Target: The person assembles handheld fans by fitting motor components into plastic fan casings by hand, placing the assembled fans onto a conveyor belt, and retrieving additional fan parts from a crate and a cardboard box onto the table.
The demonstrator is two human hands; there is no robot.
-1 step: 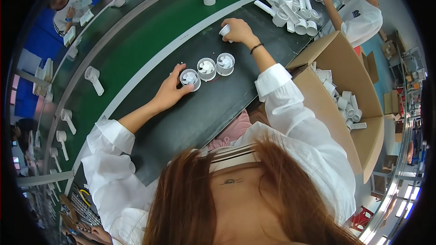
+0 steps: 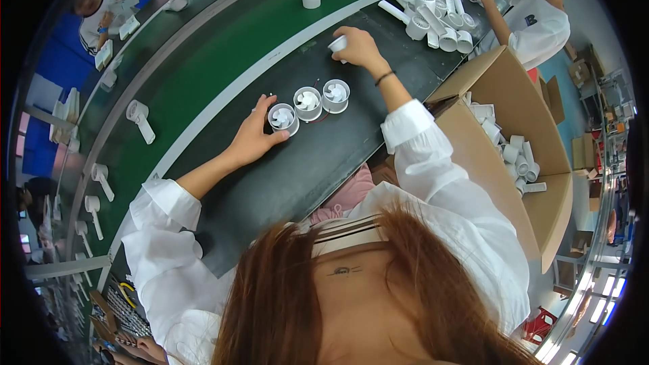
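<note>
Three white round fan housings with small fan blades inside stand in a slanting row on the dark work surface. My left hand (image 2: 255,136) curves round the leftmost fan housing (image 2: 282,118), thumb and forefinger at its side. The middle fan housing (image 2: 307,102) and the right fan housing (image 2: 335,94) stand close by, untouched. A thin red wire shows beside them. Farther right, my right hand (image 2: 362,49) grips a small white round part (image 2: 338,44) just over the surface; my fingers hide much of it.
A pile of white handheld fan bodies (image 2: 433,17) lies at the far right, near a co-worker (image 2: 534,20). An open cardboard box (image 2: 473,155) with white parts stands at my right. Across the green conveyor belt (image 2: 196,74) are spaced white fan parts.
My right hand has shifted slightly to the right with the small white part. My left thumb has slid a little lower on the leftmost fan housing.
</note>
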